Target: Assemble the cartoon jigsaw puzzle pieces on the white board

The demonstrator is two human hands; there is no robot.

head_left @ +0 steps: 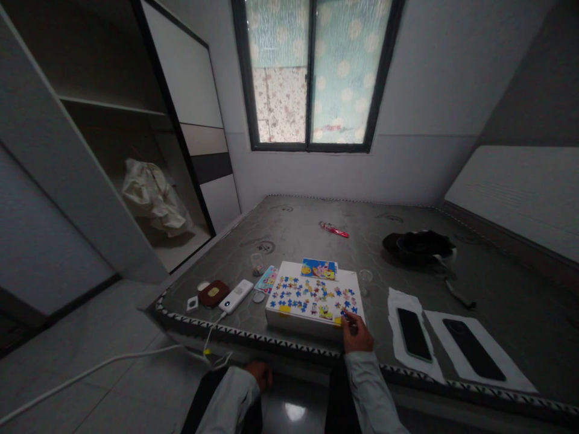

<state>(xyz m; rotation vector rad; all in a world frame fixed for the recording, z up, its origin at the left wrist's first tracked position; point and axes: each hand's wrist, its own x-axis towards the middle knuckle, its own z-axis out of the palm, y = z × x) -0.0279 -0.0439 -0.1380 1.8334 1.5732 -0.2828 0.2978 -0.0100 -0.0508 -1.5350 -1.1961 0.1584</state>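
Observation:
On the near right corner of a white box (316,324), my right hand (358,334) has its thumb and fingers pinched together at a small dark-blue puzzle piece (344,313). Many loose jigsaw pieces (289,294), mostly blue and yellow, lie spread over the box top. Larger cartoon pieces (324,311) sit near its front edge, beside bits of yellow tape (284,310). At the back of the box top is a colourful cartoon picture card (319,269). Low by my knee rests my left hand (260,375), away from the box; its fingers are mostly hidden in shadow.
Left of the box are a second card (266,279), a white power bank (236,296) with a cable, a brown case (214,293) and a clear cup (256,264). Rightward lie two phones (415,333) on white paper and a dark cap (420,247). A red packet (333,229) lies behind.

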